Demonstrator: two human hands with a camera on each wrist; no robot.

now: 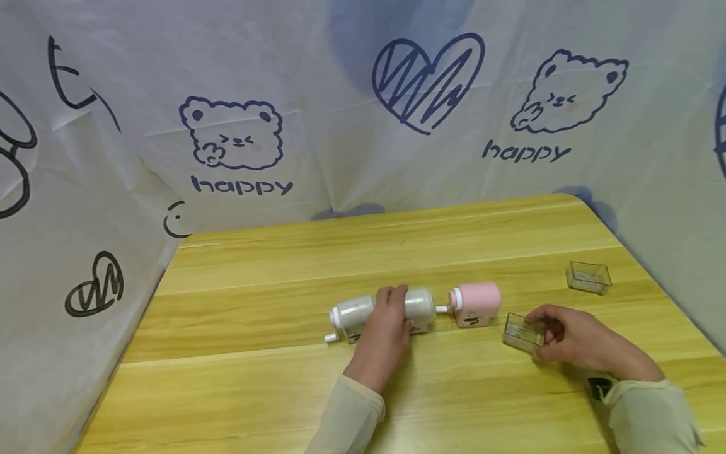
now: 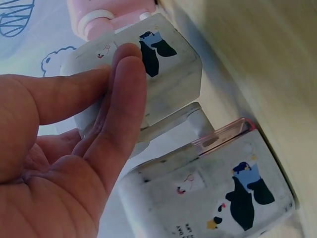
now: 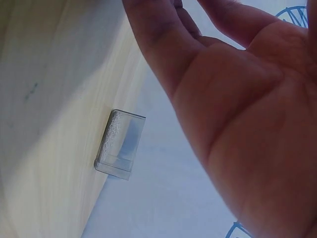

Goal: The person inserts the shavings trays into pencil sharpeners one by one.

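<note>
2 long sleeves show, both pale cream: the left sleeve (image 1: 344,421) and the right sleeve (image 1: 655,419). Each ends around the wrist in a wide cuff. Beside the right one sits a small black piece (image 1: 599,387), too little shown to identify. The left grip (image 1: 387,328) and right grip (image 1: 575,334) are bare.

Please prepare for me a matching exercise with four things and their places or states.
1. Right hand
2. Left hand
3. Pink sharpener
4. Farther clear container

A. Between the pale sharpeners and the nearer clear container
B. Untouched, near the table's right edge
C. Holding the nearer clear container
D. Reaching over the pale sharpeners

Pairs: 1-C, 2-D, 3-A, 4-B
</note>
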